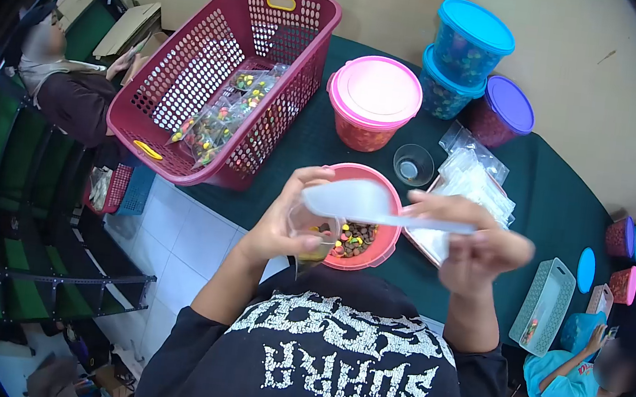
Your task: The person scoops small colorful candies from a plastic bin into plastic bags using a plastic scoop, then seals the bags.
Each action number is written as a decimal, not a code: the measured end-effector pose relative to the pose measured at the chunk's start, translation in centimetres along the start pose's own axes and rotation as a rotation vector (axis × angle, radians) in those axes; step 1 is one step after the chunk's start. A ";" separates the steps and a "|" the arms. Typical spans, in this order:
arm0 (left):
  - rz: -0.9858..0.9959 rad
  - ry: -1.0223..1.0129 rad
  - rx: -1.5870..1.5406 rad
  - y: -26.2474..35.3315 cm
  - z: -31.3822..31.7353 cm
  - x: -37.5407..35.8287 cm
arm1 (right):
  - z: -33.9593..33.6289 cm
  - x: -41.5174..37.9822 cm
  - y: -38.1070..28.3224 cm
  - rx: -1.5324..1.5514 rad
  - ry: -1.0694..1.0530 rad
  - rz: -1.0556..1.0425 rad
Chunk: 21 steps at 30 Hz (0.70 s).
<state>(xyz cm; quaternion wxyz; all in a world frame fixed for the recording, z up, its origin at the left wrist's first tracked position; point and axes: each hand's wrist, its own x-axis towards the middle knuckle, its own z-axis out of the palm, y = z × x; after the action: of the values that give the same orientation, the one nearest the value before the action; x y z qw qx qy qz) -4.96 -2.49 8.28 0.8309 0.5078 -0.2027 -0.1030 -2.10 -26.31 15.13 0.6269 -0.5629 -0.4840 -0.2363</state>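
Observation:
My left hand (281,222) grips a clear plastic bag (313,254), its mouth spread in a rounded shape and some coloured pieces low inside. In my right hand (477,244) is a white rice paddle (351,199), fingers closed on its handle. The paddle's blade lies level across the bag's mouth and partly hides it. Just beneath both hands stands a pink tub (382,257) holding brown, yellow and red candy-like pieces (356,240). A clear cup (413,165) sits on the table behind the tub.
A maroon basket (300,79) with filled bags (225,121) stands at left. Behind are a pink-lidded tub (374,99), stacked blue-lidded tubs (472,47) and a purple-lidded one (504,110). Plastic bags (473,181) lie on a tray at right. Other people (71,96) are on both sides.

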 end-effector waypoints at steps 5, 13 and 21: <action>0.175 0.150 -0.336 -1.1 -1.8 0.1 | -5.1 -3.2 3.1 -0.517 0.490 0.328; 0.348 0.435 0.094 -0.3 -2.0 -0.7 | -8.1 -16.0 14.7 -0.859 0.447 0.953; 0.339 0.463 0.212 -0.8 -2.5 -2.2 | -8.0 -21.4 19.6 -0.623 0.533 1.120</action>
<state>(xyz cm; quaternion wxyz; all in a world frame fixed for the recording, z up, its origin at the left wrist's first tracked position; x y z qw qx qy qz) -5.79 0.00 6.00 0.8027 0.5606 -0.0995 0.1775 8.14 -34.10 -12.14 0.5611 -0.8045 0.1402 -0.1352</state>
